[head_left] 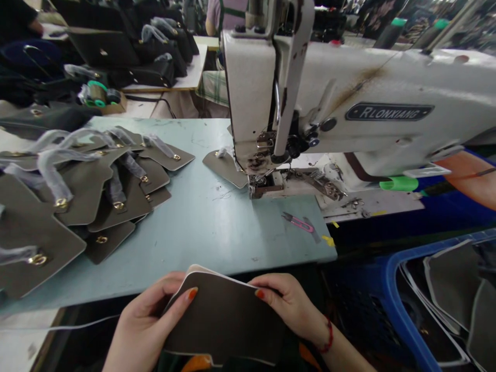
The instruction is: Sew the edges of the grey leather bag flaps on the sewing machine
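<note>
A dark grey-brown bag panel [228,320] with pale cut edges is held low, in front of the table's near edge. My left hand [151,320] grips its left edge, thumb on the face and fingers behind. At the upper right edge, my right hand [287,302] pinches the same panel between thumb and fingers. Beyond it stands a white sewing machine [349,103], its needle area [267,183] above the table. Another panel [225,168] with a gold fitting lies partly behind the machine head.
Panels with plastic-wrapped handles [89,191] are heaped on the left of the pale blue table [201,232]. Pink thread snips [298,222] lie near its right end. A blue basket [399,274] holding more panels stands at right. Black bags [155,57] and a person [228,13] are behind.
</note>
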Action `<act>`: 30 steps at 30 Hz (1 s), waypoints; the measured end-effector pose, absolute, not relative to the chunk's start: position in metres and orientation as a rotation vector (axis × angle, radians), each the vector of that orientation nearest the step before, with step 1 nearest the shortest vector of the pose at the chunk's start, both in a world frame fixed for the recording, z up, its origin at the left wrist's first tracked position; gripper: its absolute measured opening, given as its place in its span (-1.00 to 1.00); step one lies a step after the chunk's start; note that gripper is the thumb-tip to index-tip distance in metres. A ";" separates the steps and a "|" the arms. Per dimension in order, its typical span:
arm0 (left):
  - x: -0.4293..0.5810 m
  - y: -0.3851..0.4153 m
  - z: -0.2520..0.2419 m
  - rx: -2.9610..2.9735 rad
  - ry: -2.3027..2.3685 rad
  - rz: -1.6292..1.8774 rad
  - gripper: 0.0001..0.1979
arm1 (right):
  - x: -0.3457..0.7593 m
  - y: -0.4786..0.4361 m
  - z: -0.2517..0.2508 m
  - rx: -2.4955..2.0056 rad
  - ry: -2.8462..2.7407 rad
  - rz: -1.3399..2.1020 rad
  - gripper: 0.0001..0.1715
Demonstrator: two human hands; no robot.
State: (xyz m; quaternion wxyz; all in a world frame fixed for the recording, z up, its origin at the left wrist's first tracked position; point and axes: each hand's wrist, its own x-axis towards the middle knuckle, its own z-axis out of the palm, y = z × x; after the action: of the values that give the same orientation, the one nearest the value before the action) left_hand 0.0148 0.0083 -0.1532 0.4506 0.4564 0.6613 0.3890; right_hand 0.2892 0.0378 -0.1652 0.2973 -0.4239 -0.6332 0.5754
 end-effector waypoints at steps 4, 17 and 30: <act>0.017 0.007 -0.150 1.203 1.626 0.964 -0.82 | 0.270 0.047 -0.152 -1.061 -1.716 1.521 -0.71; 0.027 0.012 -0.136 1.446 1.554 0.972 -0.89 | 0.248 0.060 -0.138 -0.971 -1.772 1.450 -0.71; 0.036 0.018 -0.130 1.719 1.500 1.052 -0.94 | 0.234 0.065 -0.127 -0.964 -1.776 1.425 -0.73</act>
State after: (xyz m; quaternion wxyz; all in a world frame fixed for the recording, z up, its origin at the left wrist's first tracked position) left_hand 0.0355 0.0182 -0.1298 0.3091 0.6507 0.5678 0.3983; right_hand 0.2344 0.0648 -0.1275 0.3285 -0.3682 -0.6783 0.5444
